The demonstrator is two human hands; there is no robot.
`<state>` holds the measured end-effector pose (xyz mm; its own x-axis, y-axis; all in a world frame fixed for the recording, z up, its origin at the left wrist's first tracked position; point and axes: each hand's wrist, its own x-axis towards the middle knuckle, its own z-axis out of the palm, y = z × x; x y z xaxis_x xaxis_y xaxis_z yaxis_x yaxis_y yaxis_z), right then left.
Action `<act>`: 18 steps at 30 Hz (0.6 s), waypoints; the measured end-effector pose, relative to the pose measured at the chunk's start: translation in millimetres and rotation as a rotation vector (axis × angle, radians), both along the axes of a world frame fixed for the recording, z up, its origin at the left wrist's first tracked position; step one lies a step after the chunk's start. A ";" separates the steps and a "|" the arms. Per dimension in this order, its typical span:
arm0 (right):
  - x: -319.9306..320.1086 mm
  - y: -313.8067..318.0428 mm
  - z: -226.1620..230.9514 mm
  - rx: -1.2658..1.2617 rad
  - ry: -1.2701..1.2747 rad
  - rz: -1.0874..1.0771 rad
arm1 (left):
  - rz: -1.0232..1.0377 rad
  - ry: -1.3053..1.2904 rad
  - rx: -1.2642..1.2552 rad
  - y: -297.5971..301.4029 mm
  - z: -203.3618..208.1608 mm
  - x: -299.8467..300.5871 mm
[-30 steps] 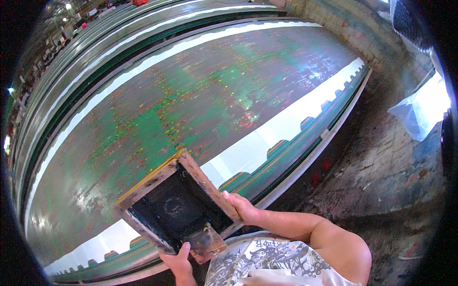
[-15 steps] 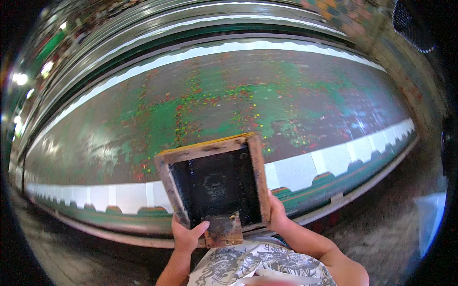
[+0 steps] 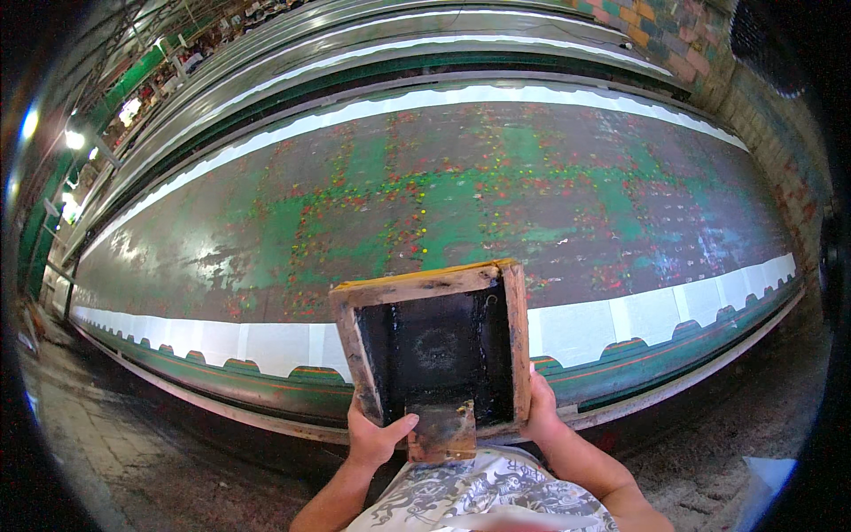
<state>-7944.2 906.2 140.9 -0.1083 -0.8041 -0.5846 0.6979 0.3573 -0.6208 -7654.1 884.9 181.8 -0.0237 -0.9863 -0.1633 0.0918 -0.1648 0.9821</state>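
A wooden screen printing frame is held tilted in front of my body, over the near edge of a long printing table. Black ink coats its inside. My left hand is closed on the lower left corner, its thumb pressed against a stained flat wooden piece, seemingly a squeegee, at the frame's bottom. On the opposite side, my right hand grips the lower right rail; most of its fingers are hidden. Green and dark patches with red and yellow spots cover the table surface.
White strips with scalloped edges run along the table's near side, another along the far side. More long tables lie beyond. A brick wall stands at the right, with bluish sheeting below.
The spotted table pattern has slid left in view while the frame sits further right, so I have moved rightward along the table. Both hands keep the same hold.
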 end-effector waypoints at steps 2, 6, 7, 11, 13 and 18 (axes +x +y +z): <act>-10.5 -1.0 -0.7 0.022 -0.030 0.009 | -0.045 -0.005 -0.048 -10.0 -6.1 -6.2; -43.4 0.3 -4.5 0.084 0.207 0.017 | -0.081 0.024 0.039 -21.4 -24.3 -28.5; -51.7 1.2 -4.9 0.004 0.167 0.036 | -0.079 0.068 0.026 -21.2 -26.3 -36.0; -82.2 -0.1 -4.2 -0.063 0.073 0.038 | -0.068 0.084 0.019 -19.9 -19.6 -69.4; -96.8 -0.6 -1.9 -0.087 0.043 0.038 | -0.069 0.076 0.021 -18.2 -12.9 -87.9; -155.1 9.1 7.6 -0.112 0.035 -0.032 | -0.080 -0.007 0.020 -12.6 -6.8 -154.1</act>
<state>-8099.3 915.3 148.5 -0.1539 -0.8598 -0.4869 0.6853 0.2621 -0.6794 -7808.2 872.3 175.0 -0.1015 -0.9779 -0.1828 0.0711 -0.1905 0.9791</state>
